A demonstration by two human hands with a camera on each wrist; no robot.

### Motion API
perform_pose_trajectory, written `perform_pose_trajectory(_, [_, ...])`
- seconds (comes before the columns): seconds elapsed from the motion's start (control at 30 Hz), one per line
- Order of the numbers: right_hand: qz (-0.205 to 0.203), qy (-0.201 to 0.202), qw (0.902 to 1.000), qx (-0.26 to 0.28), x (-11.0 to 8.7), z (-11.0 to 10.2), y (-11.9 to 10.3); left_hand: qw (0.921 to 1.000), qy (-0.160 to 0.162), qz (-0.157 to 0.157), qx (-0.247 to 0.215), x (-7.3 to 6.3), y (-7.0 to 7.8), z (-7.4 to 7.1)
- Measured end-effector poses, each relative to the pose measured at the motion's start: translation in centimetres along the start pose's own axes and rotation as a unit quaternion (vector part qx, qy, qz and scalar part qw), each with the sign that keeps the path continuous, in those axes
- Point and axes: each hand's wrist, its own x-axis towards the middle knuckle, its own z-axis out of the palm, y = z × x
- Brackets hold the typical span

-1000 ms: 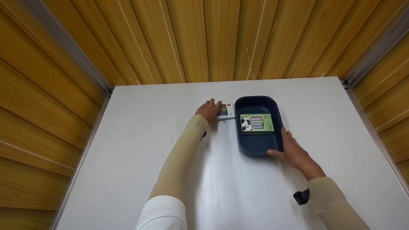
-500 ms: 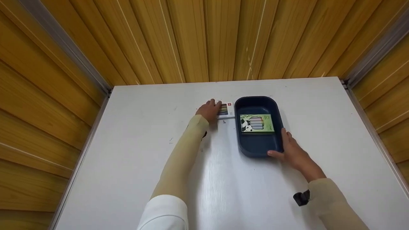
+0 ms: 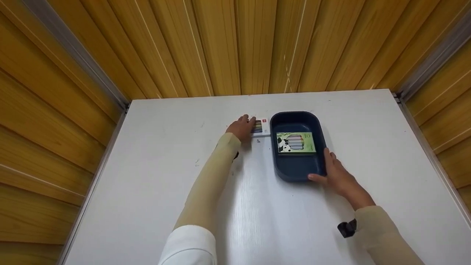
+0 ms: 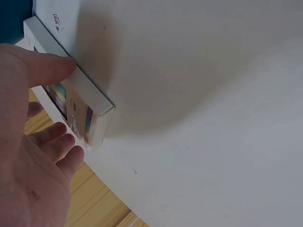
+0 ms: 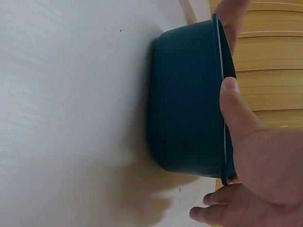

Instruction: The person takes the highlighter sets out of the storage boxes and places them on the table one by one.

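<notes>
My left hand [image 3: 240, 129] lies over the left part of a flat white box [image 3: 266, 129] with coloured sticks showing on its face. In the left wrist view the thumb [image 4: 52, 67] rests on the box's near long edge, and the fingers [image 4: 61, 142] reach its far side. The box's right end sits against a dark blue oblong tub [image 3: 296, 167]. My right hand [image 3: 340, 178] touches the tub's near right corner, thumb on the rim and fingers fairly straight along the outer wall. Inside the tub lies a green box [image 3: 296, 142] printed with pandas and pastel sticks.
The white table [image 3: 165, 154] has a few small dark marks. Behind it stands a wood-patterned wall [image 3: 254, 48], with more panels at both sides. A small black piece [image 3: 347, 228] sits at the right sleeve.
</notes>
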Motion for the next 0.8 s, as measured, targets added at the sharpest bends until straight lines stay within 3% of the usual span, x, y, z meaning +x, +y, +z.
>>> perform_pose_trajectory(0.37, [0.003, -0.002, 1.0000, -0.001, -0.04, 0.02, -0.04, 0.9999, -0.007, 0.005, -0.008, -0.47, 0.01, -0.29])
perform_pose_trajectory(0.8, [0.002, -0.001, 1.0000, 0.000, 0.09, 0.13, 0.13, 0.9998, 0.008, 0.009, -0.015, -0.49, 0.00, 0.14])
